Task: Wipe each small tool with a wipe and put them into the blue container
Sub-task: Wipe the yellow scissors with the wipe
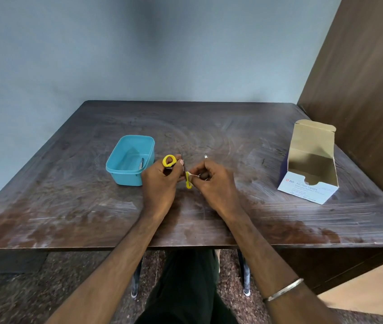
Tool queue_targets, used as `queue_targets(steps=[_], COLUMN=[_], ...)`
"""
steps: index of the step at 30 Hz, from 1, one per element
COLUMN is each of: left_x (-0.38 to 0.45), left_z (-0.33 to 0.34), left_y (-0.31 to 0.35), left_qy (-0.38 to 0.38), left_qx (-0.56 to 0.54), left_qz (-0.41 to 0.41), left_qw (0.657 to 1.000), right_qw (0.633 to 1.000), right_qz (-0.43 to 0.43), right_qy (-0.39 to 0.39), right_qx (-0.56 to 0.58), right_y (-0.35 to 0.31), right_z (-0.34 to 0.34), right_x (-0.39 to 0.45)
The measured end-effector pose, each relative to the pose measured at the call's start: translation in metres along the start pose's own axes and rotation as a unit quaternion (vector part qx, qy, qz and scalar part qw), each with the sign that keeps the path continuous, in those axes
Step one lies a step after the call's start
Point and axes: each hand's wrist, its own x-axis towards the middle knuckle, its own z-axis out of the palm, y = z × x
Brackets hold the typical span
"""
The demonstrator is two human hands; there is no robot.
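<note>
Small scissors with yellow handles [169, 160] are held over the middle of the table. My left hand [161, 183] grips them, one yellow loop showing above its fingers and the other [188, 181] between both hands. My right hand [213, 181] pinches a small white wipe [195, 175] against the scissors near the lower loop. The blue container [125, 170] stands just left of my left hand, with a small metal tool [141, 164] lying inside. Another small metal tool [206, 156] lies on the table just beyond my right hand.
An opened box of alcohol swabs [309, 181] stands at the right side of the dark wooden table [68, 206]. A brown wooden panel [368, 90] rises close behind the box. A grey wall runs along the table's far edge.
</note>
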Motion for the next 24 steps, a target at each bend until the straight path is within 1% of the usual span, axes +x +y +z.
queue_targets(steps=[2, 7, 10, 14, 16, 21, 24], left_x=[0.000, -0.002, -0.002, -0.001, -0.002, 0.002, 0.008], left_z=[-0.001, -0.001, 0.000, 0.001, 0.002, 0.001, 0.000], left_y=[-0.001, 0.006, 0.007, 0.006, 0.005, 0.003, -0.001], left_qy=[0.004, 0.023, 0.027, 0.026, 0.028, 0.018, 0.009], left_qx=[0.041, 0.079, 0.107, 0.138, 0.129, 0.098, 0.082], left_qz=[0.023, 0.055, 0.065, 0.065, 0.065, 0.071, 0.056], left_qw=[0.999, 0.995, 0.992, 0.988, 0.989, 0.993, 0.995], right_qw=[1.000, 0.999, 0.998, 0.998, 0.998, 0.992, 0.969], right_qz=[-0.015, -0.005, -0.018, -0.019, -0.011, 0.010, 0.030], right_qy=[-0.009, -0.034, -0.050, -0.045, -0.036, -0.021, 0.012], right_qx=[0.003, 0.019, 0.013, 0.029, 0.044, 0.127, 0.243], right_y=[-0.001, -0.004, -0.006, -0.006, -0.005, -0.002, -0.004], right_z=[0.000, -0.001, -0.002, -0.002, -0.004, -0.005, -0.008], right_x=[-0.001, -0.001, -0.002, -0.003, -0.003, -0.001, 0.003])
